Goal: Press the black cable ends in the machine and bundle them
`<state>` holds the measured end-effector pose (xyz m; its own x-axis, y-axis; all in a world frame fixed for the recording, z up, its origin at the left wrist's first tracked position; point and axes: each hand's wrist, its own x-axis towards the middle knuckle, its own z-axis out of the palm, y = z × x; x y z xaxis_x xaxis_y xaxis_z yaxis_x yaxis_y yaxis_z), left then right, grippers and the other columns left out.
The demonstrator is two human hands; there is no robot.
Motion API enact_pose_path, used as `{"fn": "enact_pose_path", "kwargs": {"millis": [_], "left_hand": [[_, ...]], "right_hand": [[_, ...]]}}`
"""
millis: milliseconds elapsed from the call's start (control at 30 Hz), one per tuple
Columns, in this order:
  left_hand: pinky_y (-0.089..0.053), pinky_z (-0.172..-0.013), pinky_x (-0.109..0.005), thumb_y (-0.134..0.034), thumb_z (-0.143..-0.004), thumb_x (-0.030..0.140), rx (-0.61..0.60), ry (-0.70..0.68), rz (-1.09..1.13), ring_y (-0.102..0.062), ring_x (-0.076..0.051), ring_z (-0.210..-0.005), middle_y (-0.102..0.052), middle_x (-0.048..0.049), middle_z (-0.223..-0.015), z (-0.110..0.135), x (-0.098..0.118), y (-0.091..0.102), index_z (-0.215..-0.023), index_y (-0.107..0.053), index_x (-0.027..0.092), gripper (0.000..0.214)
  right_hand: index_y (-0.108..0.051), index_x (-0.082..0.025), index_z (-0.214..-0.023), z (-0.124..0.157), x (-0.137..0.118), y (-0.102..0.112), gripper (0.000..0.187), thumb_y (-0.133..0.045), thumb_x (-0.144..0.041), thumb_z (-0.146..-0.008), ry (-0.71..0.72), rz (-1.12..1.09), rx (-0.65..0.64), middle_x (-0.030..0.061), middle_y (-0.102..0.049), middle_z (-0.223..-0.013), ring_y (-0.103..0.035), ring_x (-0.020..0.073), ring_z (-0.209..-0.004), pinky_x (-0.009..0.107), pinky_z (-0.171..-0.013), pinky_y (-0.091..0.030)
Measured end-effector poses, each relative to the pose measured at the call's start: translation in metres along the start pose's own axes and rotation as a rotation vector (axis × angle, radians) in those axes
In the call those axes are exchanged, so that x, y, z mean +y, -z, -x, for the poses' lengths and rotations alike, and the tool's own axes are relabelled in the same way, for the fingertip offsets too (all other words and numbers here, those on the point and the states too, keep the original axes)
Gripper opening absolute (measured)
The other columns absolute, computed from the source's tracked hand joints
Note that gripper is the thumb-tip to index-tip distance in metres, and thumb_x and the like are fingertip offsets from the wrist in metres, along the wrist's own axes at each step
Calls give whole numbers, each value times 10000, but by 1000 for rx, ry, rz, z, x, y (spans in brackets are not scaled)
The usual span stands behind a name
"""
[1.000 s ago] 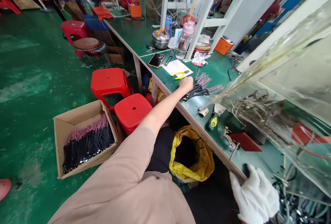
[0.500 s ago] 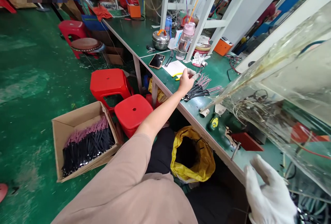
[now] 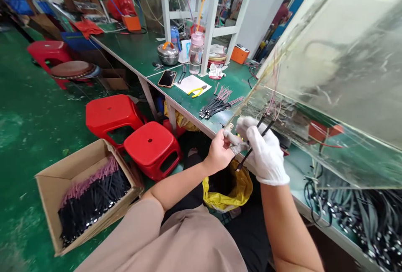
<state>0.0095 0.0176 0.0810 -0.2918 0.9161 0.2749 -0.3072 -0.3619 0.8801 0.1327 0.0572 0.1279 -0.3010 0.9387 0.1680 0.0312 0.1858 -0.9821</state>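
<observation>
My right hand (image 3: 265, 152), in a white glove, grips thin black cables (image 3: 248, 155) whose pinkish wires (image 3: 274, 103) stick up past the fingers. One cable's end hangs below the glove. Close beside it on the left is my left hand (image 3: 221, 151), with grey coverings on some fingertips. Its fingers are pressed together near the cables, and whatever lies between them is hidden. Further up the bench, a bundle of black cables with pink wires (image 3: 216, 103) lies near yellow-handled pliers (image 3: 197, 91) on white paper (image 3: 189, 83).
A yellow-lined bin (image 3: 241, 196) stands below the bench edge. Red stools (image 3: 153, 144) and a carton of cables (image 3: 47, 205) are at left. A clear plastic sheet (image 3: 314, 138) hangs at right over many cables (image 3: 361, 213). A phone (image 3: 167, 78) and a bottle (image 3: 196, 54) are farther back.
My left hand has come back from the cable bundle toward my right hand. My right hand has moved up and left, from open to closed around cables. The view has shifted rightward.
</observation>
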Motion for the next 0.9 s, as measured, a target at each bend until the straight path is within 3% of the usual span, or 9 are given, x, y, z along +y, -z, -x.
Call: {"fn": "enact_pose_path", "kwargs": {"millis": [67,133,233,367,500,633,700,800,900], "left_hand": [[-581,-745,-320,-914,-635,494,-11,40,-45,-693,-156,-747,-680,15,-779,5,3,2,-807,-478,226,540],[-574,-769,-317,-923,-639,453,13,-4,-78,-707,-166,-794,-695,6,-811,-1,11,3,-857,-507,225,522],[-555,-847,-326,-937,-634,393,-26,-50,-89,-726,-191,-918,-737,-33,-914,-16,25,-1,-966,-525,226,556],[-566,-819,-327,-940,-606,434,-137,52,-64,-735,-191,-858,-734,-31,-863,-24,29,-13,-925,-520,223,568],[-575,-773,-308,-934,-596,436,-136,122,5,-711,-150,-748,-684,15,-780,-25,26,-18,-821,-478,217,554],[-579,-809,-303,-908,-644,427,-32,28,34,-716,-141,-787,-640,43,-773,-32,30,-15,-813,-443,220,536],[-578,-816,-308,-926,-626,404,-93,65,46,-725,-152,-812,-655,39,-783,-33,32,-14,-871,-466,221,552],[-565,-752,-282,-951,-589,344,-265,233,21,-721,-152,-776,-690,16,-786,-27,29,-16,-922,-498,206,580],[-540,-719,-238,-946,-586,289,-241,225,5,-688,-110,-717,-666,30,-749,-18,23,-20,-846,-502,188,524]], "right_hand": [[-689,-203,-1133,4,-1,0,479,-718,-583,-843,-85,-185,25,90,-741,-1056,-716,243,-943,381,-838,-596],[-698,-193,-1092,10,0,5,459,-774,-544,-808,-152,-260,5,73,-745,-953,-716,215,-846,352,-788,-597],[-718,-179,-1062,20,1,17,444,-784,-533,-803,-211,-233,-156,65,-741,-894,-709,208,-792,340,-763,-595],[-740,-164,-990,31,0,26,446,-761,-570,-808,-243,-165,-292,61,-730,-802,-709,219,-754,313,-695,-586],[-735,-151,-992,39,1,31,514,-774,-610,-765,-302,-157,-321,64,-726,-771,-680,196,-684,303,-652,-568],[-722,-136,-1001,45,8,38,550,-806,-607,-730,-355,-173,-321,73,-735,-743,-667,187,-655,314,-662,-573],[-721,-144,-1014,46,11,40,548,-801,-609,-735,-359,-191,-287,74,-741,-749,-671,190,-659,314,-665,-574],[-730,-167,-965,46,13,40,496,-799,-603,-738,-353,-191,-281,67,-738,-756,-655,183,-652,297,-653,-560],[-731,-177,-911,45,11,39,462,-807,-595,-730,-344,-202,-305,53,-717,-736,-632,173,-642,281,-634,-541]]}}
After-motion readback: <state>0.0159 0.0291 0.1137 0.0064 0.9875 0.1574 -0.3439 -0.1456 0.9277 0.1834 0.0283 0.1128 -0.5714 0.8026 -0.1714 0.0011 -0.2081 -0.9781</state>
